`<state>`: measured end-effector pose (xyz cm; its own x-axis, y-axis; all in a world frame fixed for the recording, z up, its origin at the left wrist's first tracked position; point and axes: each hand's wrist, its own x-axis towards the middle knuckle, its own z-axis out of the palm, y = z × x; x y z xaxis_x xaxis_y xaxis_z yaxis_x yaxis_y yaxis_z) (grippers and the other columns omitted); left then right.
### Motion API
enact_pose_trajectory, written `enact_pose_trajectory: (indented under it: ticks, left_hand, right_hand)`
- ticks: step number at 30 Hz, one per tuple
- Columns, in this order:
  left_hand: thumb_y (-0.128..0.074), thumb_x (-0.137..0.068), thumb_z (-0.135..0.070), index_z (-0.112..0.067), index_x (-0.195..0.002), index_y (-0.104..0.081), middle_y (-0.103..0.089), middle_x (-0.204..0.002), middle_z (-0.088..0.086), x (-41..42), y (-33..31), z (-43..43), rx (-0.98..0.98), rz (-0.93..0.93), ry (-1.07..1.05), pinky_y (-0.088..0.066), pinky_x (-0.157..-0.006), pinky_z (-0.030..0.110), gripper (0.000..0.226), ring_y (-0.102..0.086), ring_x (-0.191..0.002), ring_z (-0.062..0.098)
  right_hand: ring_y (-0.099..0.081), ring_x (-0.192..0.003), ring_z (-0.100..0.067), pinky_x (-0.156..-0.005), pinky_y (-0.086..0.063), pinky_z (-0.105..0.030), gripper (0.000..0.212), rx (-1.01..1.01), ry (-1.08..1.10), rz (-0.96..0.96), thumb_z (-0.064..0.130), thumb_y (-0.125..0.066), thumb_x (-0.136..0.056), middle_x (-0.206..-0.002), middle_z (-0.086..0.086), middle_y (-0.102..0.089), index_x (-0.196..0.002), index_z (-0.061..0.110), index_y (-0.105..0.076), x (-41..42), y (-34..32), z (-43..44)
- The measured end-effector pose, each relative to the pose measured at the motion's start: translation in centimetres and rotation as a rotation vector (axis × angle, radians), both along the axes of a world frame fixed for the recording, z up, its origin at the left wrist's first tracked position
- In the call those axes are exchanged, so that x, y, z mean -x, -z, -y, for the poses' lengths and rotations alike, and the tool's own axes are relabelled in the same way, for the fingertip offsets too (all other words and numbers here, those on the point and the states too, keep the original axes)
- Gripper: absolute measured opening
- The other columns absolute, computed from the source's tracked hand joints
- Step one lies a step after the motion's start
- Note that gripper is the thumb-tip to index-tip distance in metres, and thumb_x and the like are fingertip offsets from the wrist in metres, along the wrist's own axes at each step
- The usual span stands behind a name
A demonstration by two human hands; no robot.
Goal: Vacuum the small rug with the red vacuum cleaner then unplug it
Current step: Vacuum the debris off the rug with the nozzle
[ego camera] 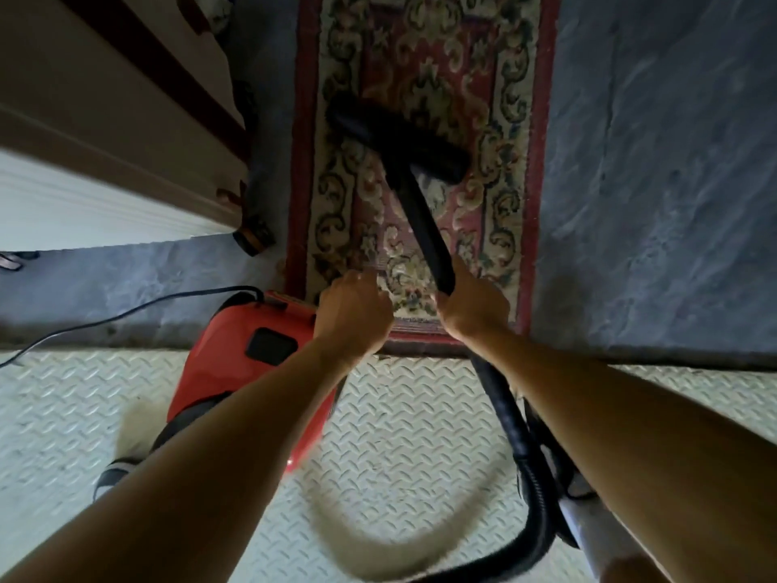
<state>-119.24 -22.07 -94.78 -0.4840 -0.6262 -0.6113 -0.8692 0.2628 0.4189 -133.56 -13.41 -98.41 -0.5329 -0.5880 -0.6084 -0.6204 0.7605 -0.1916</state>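
Note:
The small rug (pixel 420 77), patterned with a red border, runs up the middle of the blue carpet. The black floor nozzle (pixel 395 134) of the vacuum rests on it. My right hand (pixel 471 305) is closed around the lower end of the black wand (pixel 424 220). The hose (pixel 517 435) curls back beneath my right arm. The red vacuum cleaner (pixel 235 363) sits at the rug's near left corner, its lower edge blurred. My left hand (pixel 353 313) is a fist at the cleaner's top right corner, and the gripped part is hidden under it. A black power cord (pixel 126 313) trails left.
A bed or sofa base (pixel 105 132) with a dark wooden foot (pixel 252 239) stands at the left of the rug. Pale tread-pattern flooring (pixel 399 422) covers the near area. My foot (pixel 113 477) is beside the cleaner, and my other leg (pixel 597 528) is at lower right.

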Motion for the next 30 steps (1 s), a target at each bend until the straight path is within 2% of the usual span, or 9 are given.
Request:
enact_pose_trajectory:
  ticks: [3,7,12,14,18,20,23,26,30]
  left_hand:
    - [-0.040,-0.088,-0.023,-0.009,-0.111,-0.056,-0.060,-0.113,0.017,-0.6,0.2,-0.2,-0.013,0.046,-0.028,-0.047,-0.087,0.042,0.032,-0.058,-0.100,0.034]
    - [-0.043,-0.091,-0.023,-0.009,-0.111,-0.054,-0.060,-0.109,0.019,-1.5,-0.9,-1.5,-0.013,0.085,-0.014,-0.043,-0.077,0.037,0.027,-0.058,-0.096,0.035]
    - [-0.045,-0.093,-0.024,-0.012,-0.115,-0.055,-0.058,-0.115,0.015,-1.0,-2.5,-4.5,-0.068,0.054,0.021,-0.043,-0.086,0.039,0.027,-0.056,-0.103,0.031]
    - [-0.044,-0.093,-0.025,-0.013,-0.118,-0.054,-0.059,-0.117,0.015,-0.7,-2.5,-5.6,-0.083,0.073,0.048,-0.043,-0.089,0.039,0.030,-0.056,-0.106,0.032]
    - [-0.043,-0.093,-0.028,-0.014,-0.129,-0.049,-0.057,-0.126,0.016,0.6,-1.9,-6.8,-0.102,0.073,0.097,-0.043,-0.097,0.042,0.040,-0.054,-0.115,0.032]
    - [-0.043,-0.093,-0.028,-0.011,-0.134,-0.045,-0.056,-0.128,0.017,1.4,-1.5,-6.8,-0.093,0.069,0.113,-0.042,-0.099,0.042,0.044,-0.052,-0.117,0.033]
    - [-0.043,-0.093,-0.029,-0.011,-0.136,-0.042,-0.054,-0.129,0.018,2.5,-0.7,-6.4,-0.073,0.062,0.111,-0.041,-0.099,0.041,0.047,-0.052,-0.118,0.033]
    - [-0.042,-0.095,-0.030,-0.010,-0.137,-0.041,-0.051,-0.134,0.017,4.0,-0.5,-6.3,-0.091,0.077,0.098,-0.040,-0.101,0.040,0.047,-0.049,-0.122,0.032]
    - [-0.044,-0.096,-0.027,-0.009,-0.135,-0.043,-0.053,-0.132,0.017,5.3,-1.3,-6.8,-0.082,0.073,0.036,-0.041,-0.097,0.037,0.043,-0.051,-0.118,0.030]
  right_hand:
    - [-0.065,-0.075,-0.031,-0.062,-0.054,-0.035,0.050,-0.013,-0.006,0.046,0.034,-0.056,-0.091,-0.093,-0.008,-0.068,-0.136,0.027,-0.034,1.1,0.5,-0.1]
    - [-0.063,-0.068,-0.022,-0.057,-0.051,-0.031,0.052,-0.042,0.038,0.198,0.038,-0.056,-0.092,-0.088,-0.001,-0.068,-0.137,0.029,-0.031,-3.3,-1.1,-6.0]
    - [-0.065,-0.096,-0.025,-0.073,-0.049,-0.031,0.062,-0.194,0.055,0.253,0.041,-0.050,-0.095,-0.110,-0.007,-0.064,-0.146,0.028,-0.018,-9.5,-4.7,-14.3]
    - [-0.064,-0.100,-0.025,-0.081,-0.050,-0.034,0.062,-0.220,0.086,0.251,0.041,-0.048,-0.096,-0.114,-0.007,-0.061,-0.147,0.030,-0.017,-9.9,-5.4,-16.1]
    - [-0.062,-0.104,-0.029,-0.083,-0.048,-0.037,0.055,-0.281,0.112,0.209,0.042,-0.051,-0.094,-0.114,-0.008,-0.062,-0.143,0.030,-0.027,-6.0,-4.7,-15.7]
    - [-0.063,-0.101,-0.032,-0.076,-0.047,-0.035,0.048,-0.252,0.135,0.130,0.043,-0.051,-0.093,-0.111,-0.009,-0.064,-0.136,0.029,-0.035,-2.9,-3.7,-13.8]
    - [-0.063,-0.084,-0.027,-0.059,-0.044,-0.027,0.041,-0.095,0.282,0.012,0.043,-0.050,-0.094,-0.105,-0.006,-0.067,-0.131,0.027,-0.041,2.2,-2.0,-10.4]
    - [-0.064,-0.093,-0.030,-0.065,-0.044,-0.030,0.044,-0.120,0.405,-0.037,0.042,-0.051,-0.094,-0.111,-0.008,-0.065,-0.133,0.024,-0.043,6.1,-1.5,-9.2]
    - [-0.064,-0.097,-0.031,-0.068,-0.047,-0.034,0.047,-0.139,0.340,0.032,0.041,-0.052,-0.093,-0.111,-0.008,-0.065,-0.135,0.023,-0.038,3.9,-3.1,-13.1]
